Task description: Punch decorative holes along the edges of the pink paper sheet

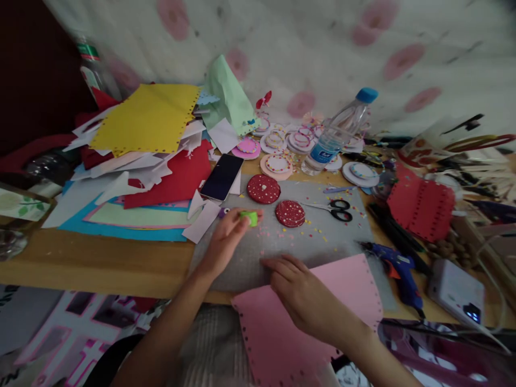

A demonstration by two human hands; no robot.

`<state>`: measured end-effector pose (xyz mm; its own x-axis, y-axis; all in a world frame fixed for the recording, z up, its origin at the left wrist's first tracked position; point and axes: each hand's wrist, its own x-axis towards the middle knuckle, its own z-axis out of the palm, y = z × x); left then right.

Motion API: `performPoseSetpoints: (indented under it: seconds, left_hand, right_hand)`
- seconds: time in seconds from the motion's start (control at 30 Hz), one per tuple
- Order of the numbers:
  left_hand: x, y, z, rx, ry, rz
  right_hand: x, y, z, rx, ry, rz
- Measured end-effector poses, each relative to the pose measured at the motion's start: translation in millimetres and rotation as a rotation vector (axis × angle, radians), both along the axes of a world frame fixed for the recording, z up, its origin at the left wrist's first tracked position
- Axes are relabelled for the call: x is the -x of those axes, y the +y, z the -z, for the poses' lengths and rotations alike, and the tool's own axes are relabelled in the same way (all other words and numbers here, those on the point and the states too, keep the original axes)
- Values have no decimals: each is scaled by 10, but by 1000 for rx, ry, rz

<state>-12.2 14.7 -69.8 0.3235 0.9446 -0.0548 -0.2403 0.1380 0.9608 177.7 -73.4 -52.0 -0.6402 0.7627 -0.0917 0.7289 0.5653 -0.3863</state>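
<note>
My left hand [226, 239] pinches a small green object [250, 217], perhaps a hole punch, just above the grey mat [318, 244]. With its fingers curled down, my right hand [300, 293] rests on the near corner of a pink paper sheet [282, 333] with punched holes along its edges. Two red dotted paper discs [263, 188] [290, 213] lie on the mat beyond my hands. Tiny paper bits are scattered on the mat around them.
Scissors [336, 209] lie right of the discs. A phone [222, 177], a stack of coloured paper [149, 121], a water bottle [336, 134], several decorated discs [278, 164], a blue glue gun [399, 271] and a red punched sheet [421, 207] crowd the wooden table [100, 260].
</note>
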Motion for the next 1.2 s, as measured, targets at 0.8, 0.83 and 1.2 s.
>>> performPoseSetpoints:
  seconds: [0.8, 0.83, 1.2]
  left_hand:
    - [435, -184, 39, 250, 123, -55]
    - [428, -170, 38, 250, 136, -11]
    - [370, 157, -224, 269, 290, 508]
  right_hand:
    - [-184, 401, -280, 103, 146, 207]
    - [-189, 416, -304, 130, 170, 197]
    - [-137, 655, -368, 469, 292, 109]
